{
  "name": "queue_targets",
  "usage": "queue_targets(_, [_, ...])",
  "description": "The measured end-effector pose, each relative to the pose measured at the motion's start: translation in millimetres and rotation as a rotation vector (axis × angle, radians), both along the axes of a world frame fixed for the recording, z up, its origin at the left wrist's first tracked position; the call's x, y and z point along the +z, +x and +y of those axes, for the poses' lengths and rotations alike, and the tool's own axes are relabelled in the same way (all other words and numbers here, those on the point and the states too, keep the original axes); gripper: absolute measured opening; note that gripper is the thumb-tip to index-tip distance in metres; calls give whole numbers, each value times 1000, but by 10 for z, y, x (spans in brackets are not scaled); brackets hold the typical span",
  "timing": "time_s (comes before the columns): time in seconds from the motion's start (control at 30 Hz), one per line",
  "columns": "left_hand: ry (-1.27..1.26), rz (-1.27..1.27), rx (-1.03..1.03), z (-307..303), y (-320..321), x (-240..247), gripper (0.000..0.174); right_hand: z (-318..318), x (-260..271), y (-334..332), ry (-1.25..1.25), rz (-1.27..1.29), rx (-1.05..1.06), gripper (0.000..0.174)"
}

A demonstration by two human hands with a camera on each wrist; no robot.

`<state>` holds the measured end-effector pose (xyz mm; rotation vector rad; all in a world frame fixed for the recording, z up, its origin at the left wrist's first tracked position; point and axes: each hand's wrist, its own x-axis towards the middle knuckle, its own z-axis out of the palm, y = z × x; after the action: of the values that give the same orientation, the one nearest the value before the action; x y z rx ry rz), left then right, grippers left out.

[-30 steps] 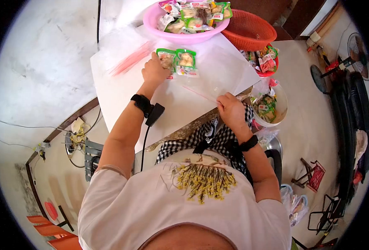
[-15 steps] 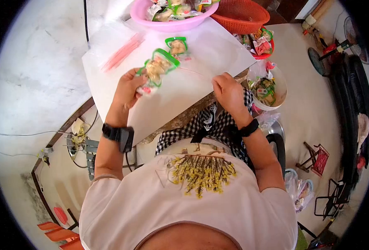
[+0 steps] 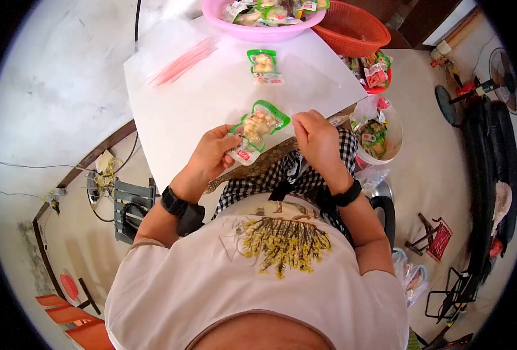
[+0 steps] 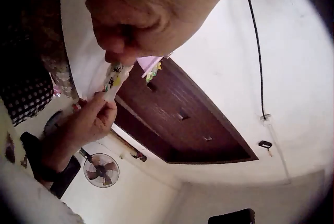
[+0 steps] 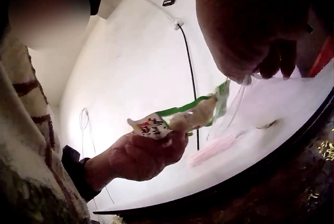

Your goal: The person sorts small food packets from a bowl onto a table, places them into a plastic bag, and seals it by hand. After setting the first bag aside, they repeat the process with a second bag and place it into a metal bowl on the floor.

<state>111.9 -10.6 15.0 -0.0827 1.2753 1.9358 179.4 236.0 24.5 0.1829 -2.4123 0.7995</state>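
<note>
My left hand (image 3: 207, 156) pinches a green-edged vacuum snack packet (image 3: 257, 129) by its white printed end, thumb on top. Pale chunks show through the packet's clear front. It hangs over the near edge of the white table (image 3: 171, 122), its green end pointing toward the other hand. Close by on the right, my right hand (image 3: 318, 142) has its fingers curled, pinching the edge of a clear plastic bag (image 5: 237, 105); most of that bag is hard to make out. A similar snack packet (image 3: 264, 65) lies flat farther back on the table.
Clear bags with pink edges (image 3: 182, 62) lie stacked at the table's left. At the back stand a pink basin (image 3: 258, 34) full of packets and a red basket (image 3: 351, 44). Right of the table are a red container (image 3: 386, 87) and a white bucket (image 3: 393, 137) holding packets.
My left hand has picked up the left one of two packets from the table and brought it toward the body and rightward. My right hand has stayed near the table edge.
</note>
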Motion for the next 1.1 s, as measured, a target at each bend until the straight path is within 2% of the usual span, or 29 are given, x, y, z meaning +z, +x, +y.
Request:
queue_targets(0.13, [-31, -13, 38, -116, 200, 111, 30, 9, -27, -49, -42, 50, -35, 4])
queue_targets(0.33, [17, -70, 88, -149, 210, 124, 28, -89, 108, -11, 46, -15, 52, 8])
queue_targets(0.47, [8, -30, 120, -126, 216, 266, 26, -203, 213, 47, 52, -41, 162, 10])
queue_targets(0.67, [12, 51, 196, -40, 211, 190, 25, -500, 319, 61, 173, -128, 342, 14])
queue_targets(0.8, [81, 152, 241, -4, 190, 106, 33, -757, 335, 11, 126, -30, 479, 11])
queue_targets(0.87, [142, 207, 271, 26, 176, 94, 37, -799, 329, -4, 159, -45, 495, 17])
queue_targets(1.1, [-70, 285, 450, 49, 16, -4, 47, -883, 244, -2, 185, -67, 567, 21])
